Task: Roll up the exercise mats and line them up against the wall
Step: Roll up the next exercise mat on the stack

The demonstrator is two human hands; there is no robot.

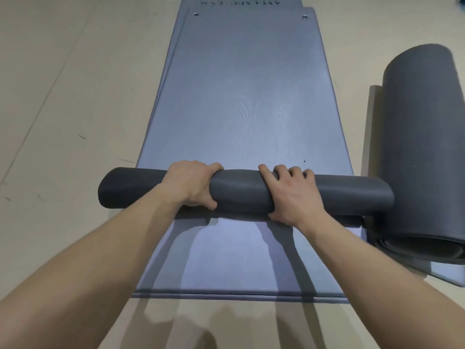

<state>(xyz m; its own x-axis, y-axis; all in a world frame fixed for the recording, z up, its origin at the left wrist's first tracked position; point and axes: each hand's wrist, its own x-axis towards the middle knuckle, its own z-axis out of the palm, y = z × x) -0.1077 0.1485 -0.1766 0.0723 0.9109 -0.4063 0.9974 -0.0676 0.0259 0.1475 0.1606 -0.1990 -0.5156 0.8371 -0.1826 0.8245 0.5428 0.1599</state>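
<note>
Rolling step, judged early. Nearest, a lower mat (226, 260) lies flat on the floor (63, 96). On it, a thin dark roll (239, 190) is gripped by the left hand (191, 185) and right hand (294, 195), with fingers curled over its top and thumbs at its near side. Beyond, most of the upper mat (239, 96) lies flat, so an even forward push is called for next. At the right, a rolled mat (422, 147) lies on the floor.

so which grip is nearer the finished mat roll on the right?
Right. The right grip holds the half-rolled mat toward its right end, which lies beside the finished roll; the left grip holds the same mat further left, farther away.
</note>
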